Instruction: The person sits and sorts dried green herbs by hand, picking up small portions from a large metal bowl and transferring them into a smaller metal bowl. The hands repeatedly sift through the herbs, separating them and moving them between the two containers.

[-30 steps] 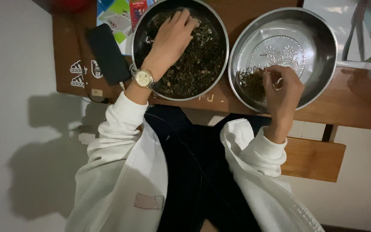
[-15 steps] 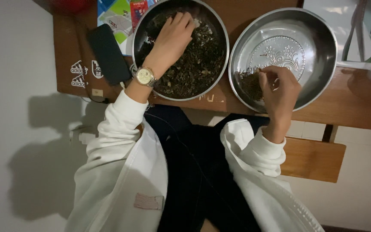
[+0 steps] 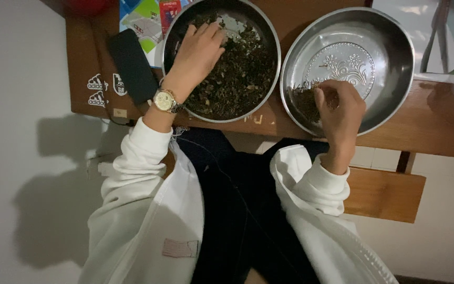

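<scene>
Head view: left hand (image 3: 198, 52) rests spread on dried leaves (image 3: 243, 73); right hand (image 3: 340, 108) pinches some.

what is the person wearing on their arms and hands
Both arms are in loose white long sleeves with ribbed cuffs. The left hand is bare, with a gold-toned round wristwatch with a pale dial at the wrist. The right hand is bare too, with no watch or ring visible. No gloves on either hand.
</scene>
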